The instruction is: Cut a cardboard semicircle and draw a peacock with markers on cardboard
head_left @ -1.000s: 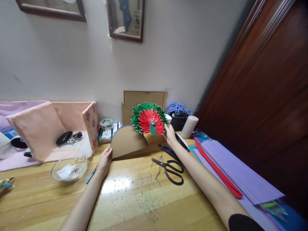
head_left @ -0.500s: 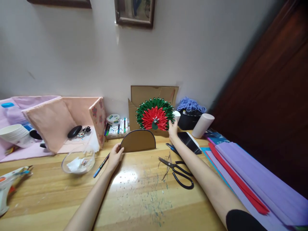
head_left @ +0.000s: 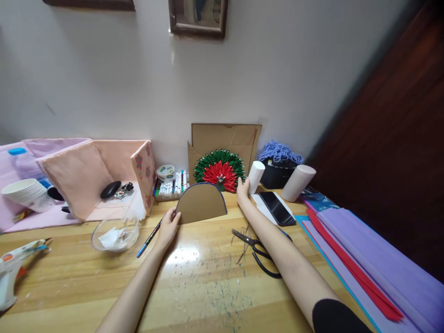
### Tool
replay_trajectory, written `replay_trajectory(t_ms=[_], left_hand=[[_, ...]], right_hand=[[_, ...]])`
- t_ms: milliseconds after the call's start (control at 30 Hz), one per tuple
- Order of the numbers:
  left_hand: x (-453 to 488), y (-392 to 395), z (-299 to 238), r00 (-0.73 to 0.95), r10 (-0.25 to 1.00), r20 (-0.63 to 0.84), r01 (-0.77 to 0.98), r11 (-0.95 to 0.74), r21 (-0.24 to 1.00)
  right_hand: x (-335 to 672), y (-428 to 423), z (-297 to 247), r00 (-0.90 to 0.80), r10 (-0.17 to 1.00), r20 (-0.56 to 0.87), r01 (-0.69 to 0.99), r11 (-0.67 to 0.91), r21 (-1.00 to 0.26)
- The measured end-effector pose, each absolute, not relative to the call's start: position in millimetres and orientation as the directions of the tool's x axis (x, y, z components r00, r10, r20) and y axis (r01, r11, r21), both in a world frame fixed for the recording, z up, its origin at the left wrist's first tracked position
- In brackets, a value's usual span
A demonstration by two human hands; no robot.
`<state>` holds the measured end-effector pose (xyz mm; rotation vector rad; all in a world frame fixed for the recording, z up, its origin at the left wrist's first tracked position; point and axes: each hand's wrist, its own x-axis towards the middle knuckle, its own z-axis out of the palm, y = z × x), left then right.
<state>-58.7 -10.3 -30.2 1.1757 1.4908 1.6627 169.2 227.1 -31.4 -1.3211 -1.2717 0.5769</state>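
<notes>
My left hand pinches the left corner of a half-round piece of brown cardboard with a blue line along its curved edge. Behind it, a fan-shaped green and red ribbon peacock leans near a cardboard sheet. My right hand is closed on the peacock's right edge; the cardboard hides the peacock's lower part. Under my right forearm lie black-handled scissors, partly covered. A blue marker rests beside my left wrist.
Two white rolls stand right of my right hand, near a dark phone. A clear bowl, a box of markers and a glue gun are on the left. Purple and red sheets lie at the right.
The peacock has moved down and slightly left with my right hand, now partly behind the half-round cardboard. The cardboard has tipped up a little in my left hand.
</notes>
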Motion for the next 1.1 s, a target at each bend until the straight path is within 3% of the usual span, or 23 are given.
replay_trajectory(t_ms=[300,533,600,633,800,967,1100], left_hand=[[-59,-10,-34,-0.410,0.888,0.209,0.105,-0.182,0.978],[-61,-9,-33,-0.400,0.897,0.188,0.050,-0.184,0.982],[-61,-10,-32,-0.417,0.891,0.181,0.045,-0.178,0.983],[-61,-10,-31,-0.428,0.887,0.175,0.040,-0.174,0.984],[-58,-12,-24,-0.472,0.873,0.120,-0.021,-0.148,0.989],[-53,-14,-6,-0.503,0.863,0.055,-0.046,-0.091,0.995],[-41,-26,12,-0.488,0.873,-0.022,-0.071,-0.014,0.997]], right_hand=[[173,192,-12,0.147,0.962,0.231,0.555,0.113,-0.824],[231,107,19,-0.308,0.922,0.235,0.625,0.383,-0.680],[256,81,27,-0.521,0.840,0.151,0.662,0.509,-0.550],[268,69,30,-0.547,0.829,0.113,0.693,0.525,-0.495],[305,23,25,-0.575,0.817,-0.042,0.763,0.518,-0.386],[305,13,1,-0.537,0.839,0.083,0.764,0.526,-0.374],[304,16,-10,-0.491,0.852,0.183,0.723,0.515,-0.460]])
